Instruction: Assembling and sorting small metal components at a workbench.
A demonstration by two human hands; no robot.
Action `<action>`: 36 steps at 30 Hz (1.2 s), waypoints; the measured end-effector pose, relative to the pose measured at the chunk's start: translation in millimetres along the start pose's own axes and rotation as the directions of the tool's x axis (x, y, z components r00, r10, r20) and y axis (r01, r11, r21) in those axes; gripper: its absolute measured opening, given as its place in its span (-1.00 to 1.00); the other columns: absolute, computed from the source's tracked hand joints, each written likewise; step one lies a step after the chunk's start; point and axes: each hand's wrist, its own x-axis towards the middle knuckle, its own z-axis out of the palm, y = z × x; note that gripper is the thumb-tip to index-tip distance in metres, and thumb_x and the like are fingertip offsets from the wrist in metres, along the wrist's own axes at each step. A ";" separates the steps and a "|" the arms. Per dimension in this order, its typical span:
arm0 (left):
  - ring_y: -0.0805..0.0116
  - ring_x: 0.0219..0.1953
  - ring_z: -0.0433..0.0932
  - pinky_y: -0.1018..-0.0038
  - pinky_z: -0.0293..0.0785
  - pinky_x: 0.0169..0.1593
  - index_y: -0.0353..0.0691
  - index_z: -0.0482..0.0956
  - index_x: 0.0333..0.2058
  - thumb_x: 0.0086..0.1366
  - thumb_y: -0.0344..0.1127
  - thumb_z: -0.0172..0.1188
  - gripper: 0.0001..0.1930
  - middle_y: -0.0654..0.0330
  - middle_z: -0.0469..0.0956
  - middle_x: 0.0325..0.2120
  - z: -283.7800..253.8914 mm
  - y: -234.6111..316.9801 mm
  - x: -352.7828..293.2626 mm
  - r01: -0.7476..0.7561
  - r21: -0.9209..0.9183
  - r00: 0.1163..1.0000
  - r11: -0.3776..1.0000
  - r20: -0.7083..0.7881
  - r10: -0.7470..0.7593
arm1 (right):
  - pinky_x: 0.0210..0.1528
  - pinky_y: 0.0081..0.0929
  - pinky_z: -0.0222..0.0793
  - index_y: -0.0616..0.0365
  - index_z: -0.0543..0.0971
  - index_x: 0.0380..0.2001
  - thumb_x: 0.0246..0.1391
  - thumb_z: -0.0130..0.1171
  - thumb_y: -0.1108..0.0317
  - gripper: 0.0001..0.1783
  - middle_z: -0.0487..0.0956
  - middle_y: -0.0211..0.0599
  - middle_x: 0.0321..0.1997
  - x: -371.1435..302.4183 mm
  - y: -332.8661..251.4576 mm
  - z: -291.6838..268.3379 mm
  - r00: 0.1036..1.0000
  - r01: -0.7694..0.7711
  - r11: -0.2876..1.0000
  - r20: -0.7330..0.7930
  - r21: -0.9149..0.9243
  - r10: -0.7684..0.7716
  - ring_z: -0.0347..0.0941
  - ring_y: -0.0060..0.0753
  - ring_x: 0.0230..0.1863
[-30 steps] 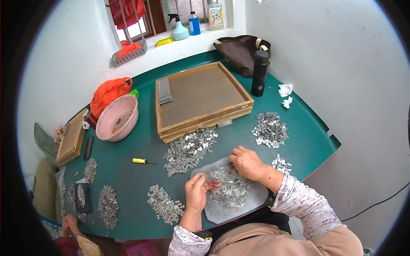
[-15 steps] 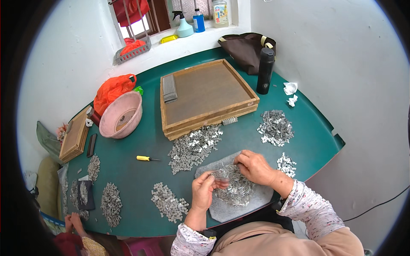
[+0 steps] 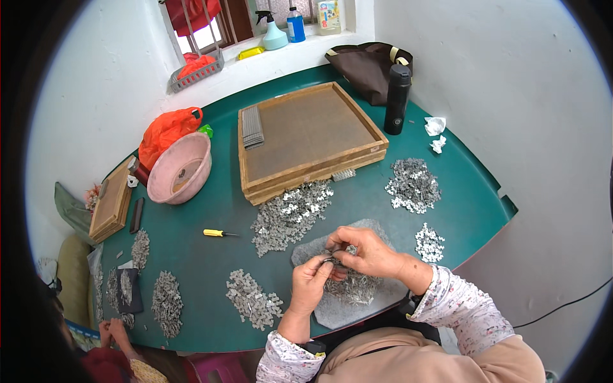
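Over a grey slab (image 3: pixel 338 315) my two hands meet, fingertips close together. In a pinch, my left hand (image 3: pixel 309 281) holds a small dark metal piece (image 3: pixel 328 260). My right hand (image 3: pixel 369 252) has its thumb and fingers pressed together right beside that piece; whatever sits between them is too small to make out. Below the hands a heap of thin silvery metal pins (image 3: pixel 357 290) lies on the slab, partly covered by my fingers.
Piles of small metal parts (image 3: pixel 290 217) lie around the green table (image 3: pixel 211 262). Beyond them are stacked wooden trays (image 3: pixel 313 127), a yellow-handled screwdriver (image 3: pixel 214 233), a pink basin (image 3: pixel 182 169) and a black bottle (image 3: pixel 398 99). Another person's hands (image 3: pixel 113 332) are at the lower left.
My right hand has moved left from the pin heap to my left hand, and its fingertips now meet the small metal piece. The left hand has barely moved.
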 end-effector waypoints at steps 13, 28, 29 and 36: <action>0.44 -0.38 0.62 0.53 0.57 -0.25 -0.45 0.54 -0.17 0.37 -0.50 0.01 -0.83 0.12 0.62 -0.43 1.8 -1.3 -0.4 -0.054 0.197 0.998 0.979 0.041 0.047 | -0.32 -0.25 0.46 0.28 0.50 -0.30 -0.11 0.14 0.58 -0.78 0.58 -0.01 -0.39 1.5 -1.1 -4.1 0.995 0.081 0.994 0.062 -0.077 -0.076 0.58 0.01 -0.34; 0.39 -0.47 0.64 0.50 0.54 -0.36 -0.41 0.55 -0.33 0.27 -0.55 0.09 -0.93 0.12 0.62 -0.51 4.5 -0.9 1.3 -0.264 0.447 0.963 0.855 0.066 0.263 | -0.30 -0.22 0.44 0.25 0.47 -0.38 -0.17 0.18 0.61 -0.80 0.53 -0.07 -0.42 -0.8 -3.3 -2.7 0.988 0.124 0.980 0.111 -0.155 -0.107 0.52 0.05 -0.33; 0.34 -0.49 0.62 0.48 0.51 -0.39 -0.40 0.55 -0.35 0.24 -0.56 0.11 -0.94 0.10 0.60 -0.54 5.5 -2.8 1.4 -0.283 0.454 0.956 0.845 0.056 0.289 | -0.30 -0.17 0.41 0.26 0.46 -0.40 -0.21 0.18 0.60 -0.79 0.51 -0.04 -0.42 -1.2 -4.1 -2.0 0.980 0.185 0.961 0.115 -0.207 -0.164 0.50 0.08 -0.32; 0.15 -0.55 0.53 0.38 0.41 -0.47 -0.38 0.54 -0.42 0.15 -0.57 0.16 -0.98 0.03 0.49 -0.61 6.3 -1.7 2.3 -0.432 0.574 0.874 0.695 0.077 0.480 | -0.30 -0.12 0.38 0.22 0.39 -0.44 -0.31 0.22 0.57 -0.72 0.43 -0.06 -0.39 -2.3 -14.7 2.9 0.901 0.428 0.803 0.267 -0.415 -0.343 0.43 0.10 -0.33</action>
